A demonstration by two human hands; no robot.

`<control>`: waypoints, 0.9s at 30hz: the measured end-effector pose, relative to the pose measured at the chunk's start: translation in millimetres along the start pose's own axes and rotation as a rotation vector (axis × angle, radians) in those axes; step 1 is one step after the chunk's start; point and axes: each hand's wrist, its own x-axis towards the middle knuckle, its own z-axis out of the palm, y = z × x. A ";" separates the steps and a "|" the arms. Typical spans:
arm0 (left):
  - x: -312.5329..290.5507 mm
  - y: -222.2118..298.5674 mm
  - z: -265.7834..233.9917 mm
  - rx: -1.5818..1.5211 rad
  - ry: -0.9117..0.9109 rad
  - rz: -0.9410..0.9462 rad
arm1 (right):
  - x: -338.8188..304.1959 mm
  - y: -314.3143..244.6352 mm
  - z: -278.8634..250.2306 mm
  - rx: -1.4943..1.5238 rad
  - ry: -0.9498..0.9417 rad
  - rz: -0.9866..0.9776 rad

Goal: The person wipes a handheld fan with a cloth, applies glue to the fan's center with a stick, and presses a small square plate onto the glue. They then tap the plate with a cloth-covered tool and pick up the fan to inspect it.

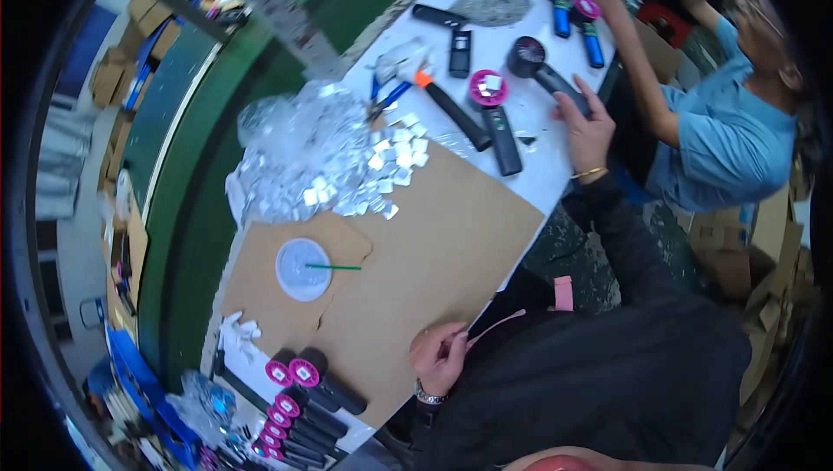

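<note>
Black handheld fan (545, 74): on the white table, toward one o'clock from the left hand, its round head pointing toward ten o'clock from the right hand.
Right hand (592, 128): thumb and fingers closed about the lower end of that fan's handle; a gold bangle (590, 173) circles the wrist.
Left hand (438, 354): fingers loosely curled near the edge of the cardboard sheet (434, 237); I cannot tell whether anything is inside; a metal watch (431, 395) sits at the wrist.
Pink-faced fan (501, 137): lying at nine o'clock from the right hand, apart from it.
Orange-tipped tool (451, 111): just beyond that fan, also toward nine o'clock.
White squares (401, 154): scattered near twelve o'clock from the left hand.
Clear plastic bags (291, 146): heaped at eleven.
White tub (304, 282): at ten, a green stick (334, 267) across its rim.
Row of fans (317, 406): at eight, side by side, mostly pink-faced.
Co-worker (729, 141): at three o'clock from the right hand, in a light blue shirt.
</note>
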 end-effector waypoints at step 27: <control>-9.4 -10.0 11.7 -0.081 0.114 -0.133 | 17.0 -9.1 -18.0 -0.727 -0.113 -0.266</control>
